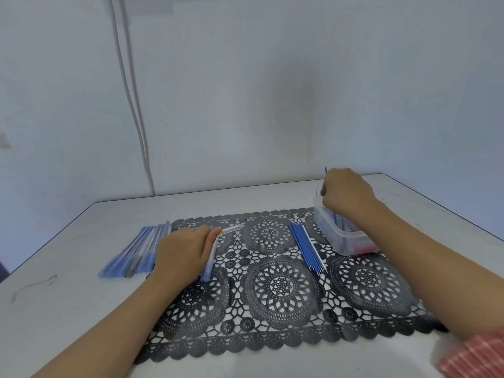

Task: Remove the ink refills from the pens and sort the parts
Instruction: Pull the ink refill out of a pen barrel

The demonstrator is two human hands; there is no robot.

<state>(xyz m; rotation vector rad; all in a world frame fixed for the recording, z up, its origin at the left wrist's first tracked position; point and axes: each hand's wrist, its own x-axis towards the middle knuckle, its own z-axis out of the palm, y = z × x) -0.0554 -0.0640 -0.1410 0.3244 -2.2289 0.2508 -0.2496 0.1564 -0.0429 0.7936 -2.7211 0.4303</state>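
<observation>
- Pens: stock in clear box [344, 242] at right of lace mat [281, 291]; one pen [325, 171] in right hand [346, 192] above box, only a thin blue end visible over the knuckles.
- Right fingers clenched round that pen; long axis near upright, visible end pointing up.
- Left hand [185, 255] palm down on clear barrel [210, 266] at mat's left edge; gripping or merely resting, cannot tell (blur).
- Sorted: barrel pile [136, 249] left on table [81, 309]; refill row [306, 246] mid-mat, axes near-to-far, tips toward near edge.
- Step, judged: fetching next pen. Next: bring to centre, steady with both hands, pull refill straight along axis.
</observation>
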